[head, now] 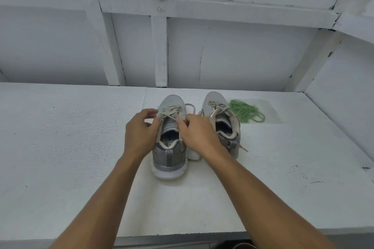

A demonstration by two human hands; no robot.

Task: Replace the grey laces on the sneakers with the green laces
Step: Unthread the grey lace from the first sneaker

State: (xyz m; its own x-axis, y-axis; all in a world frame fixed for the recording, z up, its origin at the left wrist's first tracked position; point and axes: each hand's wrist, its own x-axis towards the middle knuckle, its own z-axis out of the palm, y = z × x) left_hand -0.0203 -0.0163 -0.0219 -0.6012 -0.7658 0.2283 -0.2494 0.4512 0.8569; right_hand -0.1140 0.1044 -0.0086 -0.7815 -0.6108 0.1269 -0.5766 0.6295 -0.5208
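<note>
the table [60,147] runs wide to the outside of both hands. its front edge crosses below the forearms and its back edge meets the wall [232,56] just beyond the shoe toes. the widest bare stretch lies out past the left hand; past the right hand the top narrows toward a slanting right edge.

the sneaker [169,159] stands between the two hands, heel toward the person and toe toward the wall. the left hand [139,129] is curled against its left side, thumb and forefinger closed where the grey laces [172,112] leave the eyelets, seemingly pinching them. the right hand [199,133] comes in over the shoe's right side, its fingertips [180,121] nipped together on a strand above the tongue.

the second sneaker [214,103] stands just beyond the right hand, partly hidden by the wrist and close beside the first. its own grey lacing is slack, and one end trails off its outer side. the green laces [245,113] lie farther out past it, well clear of both hands, near the back of the table.

the table is white-painted board, stippled and rough, with a seam beyond the left hand and dark scuffs out to the right. the sneakers have pale mesh toes, darker grey knit heels with a chevron pull tab, and thick white soles. the grey laces are flat; the green ones are thin round cord in a loose tangle of loops on a glossy patch. the wall is white panelling with raised battens and a thin crack.
</note>
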